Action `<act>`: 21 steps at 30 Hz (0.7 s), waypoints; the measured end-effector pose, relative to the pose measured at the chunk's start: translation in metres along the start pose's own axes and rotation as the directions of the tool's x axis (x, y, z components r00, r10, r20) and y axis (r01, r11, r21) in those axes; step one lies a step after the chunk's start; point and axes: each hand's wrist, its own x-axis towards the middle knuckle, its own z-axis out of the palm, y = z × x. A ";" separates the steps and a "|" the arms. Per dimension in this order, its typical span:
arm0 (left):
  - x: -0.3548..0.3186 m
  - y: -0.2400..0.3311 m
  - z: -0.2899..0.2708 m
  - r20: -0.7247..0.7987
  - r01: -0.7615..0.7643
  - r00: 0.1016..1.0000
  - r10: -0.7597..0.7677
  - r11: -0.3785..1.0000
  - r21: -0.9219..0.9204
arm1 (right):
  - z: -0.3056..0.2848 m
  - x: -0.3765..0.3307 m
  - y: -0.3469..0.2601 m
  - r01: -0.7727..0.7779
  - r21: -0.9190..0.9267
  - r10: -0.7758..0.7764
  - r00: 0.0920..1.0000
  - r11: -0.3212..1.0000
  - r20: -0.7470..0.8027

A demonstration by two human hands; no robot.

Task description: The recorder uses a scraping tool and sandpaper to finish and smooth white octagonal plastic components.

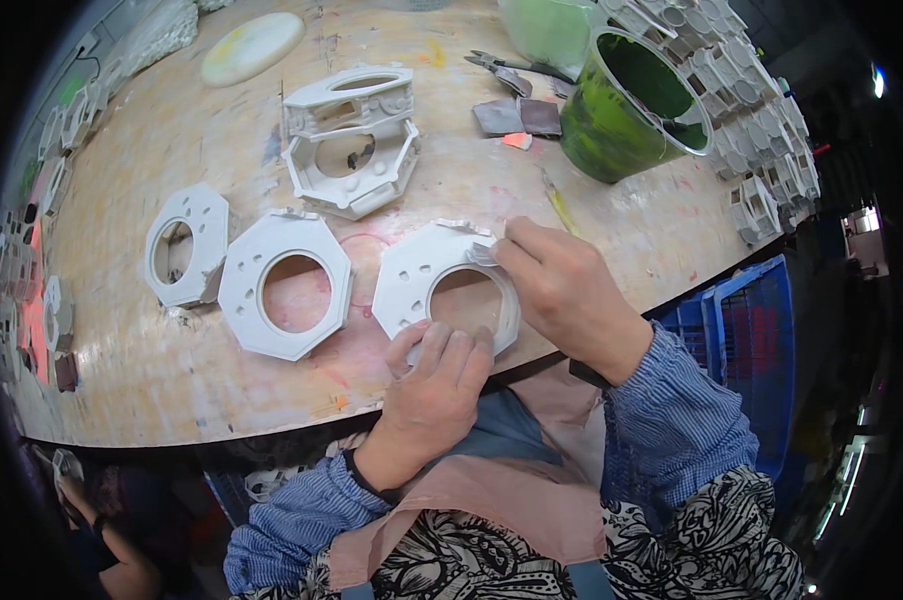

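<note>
A white octagonal frame point(408, 292) with a round opening and several small raised spots lies near the table's front edge. My left hand point(434, 375) grips its near rim, fingers closed over the edge of the opening. Pinched in my right hand point(561, 285) is a small grey flat piece point(483, 255), which touches the frame at the upper right of the opening. To the left lie a second octagonal frame point(241, 288) and a third frame point(193, 225), tilted. Farther back stand two more, an open-backed frame point(311, 185) and an upright frame point(306, 115).
A green-stained bucket point(611, 125) stands at the back right, beside grey sheets point(506, 117), cutting pliers point(511, 70) and a thin yellow-green tool point(559, 203). Stacked white parts point(761, 130) line the right edge. A blue crate point(761, 360) is below. Another person's arm point(121, 555) shows lower left.
</note>
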 end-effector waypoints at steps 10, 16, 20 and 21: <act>-0.002 0.000 0.001 0.029 0.019 0.999 -0.018 0.999 -0.044 | 0.006 0.004 -0.004 -0.038 0.063 0.036 0.999 0.997 0.031; 0.001 0.004 -0.002 0.030 0.025 0.999 -0.025 1.000 0.002 | 0.005 0.003 -0.002 -0.085 0.071 0.081 0.995 0.994 0.057; 0.002 0.000 0.002 0.015 -0.021 1.000 0.022 0.998 -0.054 | 0.028 0.030 -0.014 0.032 0.029 -0.031 0.999 0.999 -0.026; 0.001 -0.002 0.002 0.035 -0.016 0.999 0.018 0.997 -0.073 | 0.025 0.025 -0.013 0.034 0.033 -0.033 0.999 0.999 -0.027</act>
